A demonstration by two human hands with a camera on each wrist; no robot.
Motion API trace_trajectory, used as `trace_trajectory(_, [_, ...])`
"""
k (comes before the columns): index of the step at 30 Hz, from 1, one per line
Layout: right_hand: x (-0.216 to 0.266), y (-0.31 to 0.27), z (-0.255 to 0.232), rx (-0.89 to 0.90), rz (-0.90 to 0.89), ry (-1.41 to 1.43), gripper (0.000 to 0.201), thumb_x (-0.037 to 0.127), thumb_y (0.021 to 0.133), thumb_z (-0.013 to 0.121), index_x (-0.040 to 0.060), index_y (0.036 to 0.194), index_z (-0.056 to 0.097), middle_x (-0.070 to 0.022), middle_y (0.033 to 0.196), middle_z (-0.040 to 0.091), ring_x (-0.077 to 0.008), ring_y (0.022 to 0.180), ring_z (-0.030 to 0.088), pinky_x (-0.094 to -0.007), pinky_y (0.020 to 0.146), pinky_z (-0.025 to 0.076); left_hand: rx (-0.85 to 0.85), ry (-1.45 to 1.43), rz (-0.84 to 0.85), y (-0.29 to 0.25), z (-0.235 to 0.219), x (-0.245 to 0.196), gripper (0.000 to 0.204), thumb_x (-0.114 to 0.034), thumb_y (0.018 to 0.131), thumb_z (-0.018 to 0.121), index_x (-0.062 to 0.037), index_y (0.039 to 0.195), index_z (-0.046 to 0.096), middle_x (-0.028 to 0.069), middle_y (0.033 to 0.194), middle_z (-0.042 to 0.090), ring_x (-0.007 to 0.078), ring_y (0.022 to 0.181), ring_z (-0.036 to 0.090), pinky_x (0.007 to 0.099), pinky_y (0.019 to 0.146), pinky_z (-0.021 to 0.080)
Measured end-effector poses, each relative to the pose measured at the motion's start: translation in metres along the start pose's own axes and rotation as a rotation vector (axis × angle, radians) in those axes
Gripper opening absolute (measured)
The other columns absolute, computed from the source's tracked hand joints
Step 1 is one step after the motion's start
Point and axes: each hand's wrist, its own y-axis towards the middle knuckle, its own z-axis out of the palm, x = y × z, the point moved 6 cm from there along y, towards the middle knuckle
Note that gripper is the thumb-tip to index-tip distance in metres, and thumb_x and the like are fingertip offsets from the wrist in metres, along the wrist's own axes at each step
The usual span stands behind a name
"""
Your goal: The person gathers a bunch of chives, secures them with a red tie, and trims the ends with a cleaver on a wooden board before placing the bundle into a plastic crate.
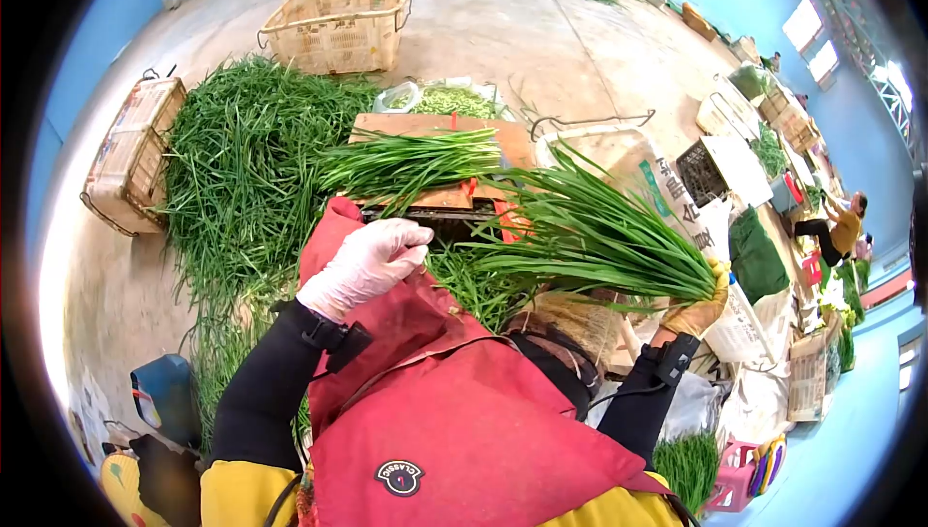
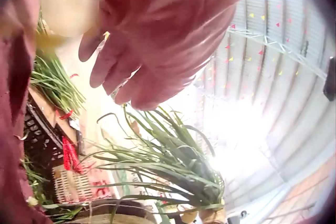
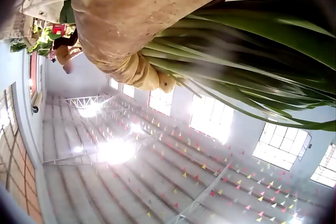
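Hands (image 1: 369, 264) apart, greens (image 1: 609, 237) in right (image 1: 700, 310)

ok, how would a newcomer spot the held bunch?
Start at the big red apron; to its right in the head view is the yellow-gloved right hand. The bunch fans out from there, long and green, gripped at one end. It's in hand, unlike the second bunch on the board and the loose pile.
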Motion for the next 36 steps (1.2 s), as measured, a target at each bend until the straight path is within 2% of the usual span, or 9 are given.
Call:
trace_trajectory(6, [-0.008, -0.015, 0.021, 0.071, -0.008, -0.078, 0.019, 0.017, 0.096, 0.058, 0.0086, 0.112, 0.062, -0.0062, 0.094, 0.069, -0.0203, 0.086, 0.068, -0.0417, 0.080, 0.059, -0.254, -0.047, 0.284, 0.045, -0.034, -0.087, 0.024, -0.005, 0.086, 0.068, -0.0040, 0.111, 0.067, 0.0126, 0.116, 0.066, 0.0270, 0.113, 0.061, 0.0377, 0.099, 0.047])
trace_trajectory(12, [-0.048, -0.079, 0.119, 0.343, 0.033, -0.157, 0.025, 0.001, 0.088, 0.060, -0.0003, 0.113, 0.059, -0.0103, 0.089, 0.066, -0.0257, 0.089, 0.065, -0.0434, 0.089, 0.054, 0.053, 0.174, 0.444, 0.071, 0.052, -0.162, 0.107, -0.058, 0.076, 0.072, -0.0048, 0.154, 0.021, 0.0201, 0.153, 0.033, 0.0402, 0.145, 0.024, 0.0491, 0.119, 0.018])
trace_trajectory(14, [-0.068, -0.112, 0.156, 0.554, 0.134, -0.018, 0.027, 0.004, 0.091, 0.060, -0.0012, 0.117, 0.056, -0.0086, 0.089, 0.064, -0.0235, 0.088, 0.064, -0.0428, 0.093, 0.051, 0.061, 0.161, 0.359, 0.076, 0.077, -0.153, 0.103, -0.046, 0.076, 0.077, -0.0039, 0.153, 0.023, 0.0230, 0.151, 0.034, 0.0396, 0.142, 0.030, 0.0464, 0.117, 0.025])
trace_trajectory(18, [-0.087, -0.149, 0.178, 0.340, 0.223, -0.102, 0.030, 0.001, 0.087, 0.063, -0.0016, 0.117, 0.056, -0.0129, 0.092, 0.067, -0.0245, 0.086, 0.067, -0.0384, 0.087, 0.055, -0.190, -0.271, 0.465, 0.078, 0.090, -0.117, 0.103, -0.011, 0.067, 0.082, -0.0076, 0.152, 0.025, 0.0218, 0.124, 0.058, 0.0378, 0.111, 0.060, 0.0372, 0.096, 0.049])
trace_trajectory(22, [-0.093, -0.159, 0.206, 0.351, 0.089, -0.280, 0.030, -0.001, 0.078, 0.072, -0.0025, 0.106, 0.063, -0.0047, 0.100, 0.063, -0.0129, 0.088, 0.061, -0.0272, 0.082, 0.049, -0.146, -0.482, 0.253, 0.080, 0.094, -0.087, 0.086, -0.005, 0.069, 0.084, -0.0099, 0.145, 0.043, 0.0133, 0.122, 0.062, 0.0209, 0.110, 0.062, 0.0306, 0.094, 0.050])
trace_trajectory(27, [-0.089, -0.162, 0.269, 0.744, 0.066, -0.190, 0.078, 0.013, 0.081, 0.080, 0.0018, 0.145, 0.039, -0.0133, 0.141, 0.051, -0.0179, 0.124, 0.051, -0.0339, 0.104, 0.043, -0.440, -0.572, 0.116, 0.091, 0.042, -0.055, 0.048, 0.000, 0.079, 0.074, -0.0027, 0.123, 0.056, 0.0072, 0.100, 0.065, 0.0166, 0.091, 0.064, 0.0294, 0.076, 0.054])
trace_trajectory(30, [-0.121, -0.167, 0.257, 1.000, -0.128, -0.575, 0.083, 0.015, 0.078, 0.082, 0.0012, 0.146, 0.036, -0.0131, 0.152, 0.039, -0.0233, 0.133, 0.044, -0.0362, 0.108, 0.039, -0.601, -1.034, -0.232, 0.088, -0.001, -0.029, 0.036, -0.001, 0.086, 0.066, -0.0005, 0.121, 0.056, 0.0055, 0.082, 0.063, 0.0131, 0.079, 0.063, 0.0270, 0.066, 0.053])
trace_trajectory(35, [-0.213, -0.220, 0.091, 1.346, 0.593, -1.365, 0.028, 0.020, 0.092, 0.059, 0.0043, 0.115, 0.064, -0.0181, 0.094, 0.068, -0.0303, 0.086, 0.067, -0.0397, 0.076, 0.052, -0.824, -1.445, 0.112, 0.055, -0.100, 0.033, 0.044, -0.007, 0.094, 0.061, -0.0034, 0.136, 0.048, 0.0045, 0.093, 0.061, 0.0131, 0.079, 0.062, 0.0332, 0.076, 0.056])
trace_trajectory(36, [-0.223, -0.229, 0.042, 1.778, -0.073, -1.244, 0.022, 0.017, 0.095, 0.055, 0.0045, 0.110, 0.065, -0.0109, 0.080, 0.066, -0.0188, 0.073, 0.064, -0.0348, 0.068, 0.051, -0.829, -1.532, 0.188, 0.040, -0.120, 0.056, 0.047, -0.005, 0.094, 0.059, -0.0047, 0.139, 0.046, 0.0046, 0.096, 0.061, 0.0137, 0.080, 0.062, 0.0351, 0.078, 0.056])
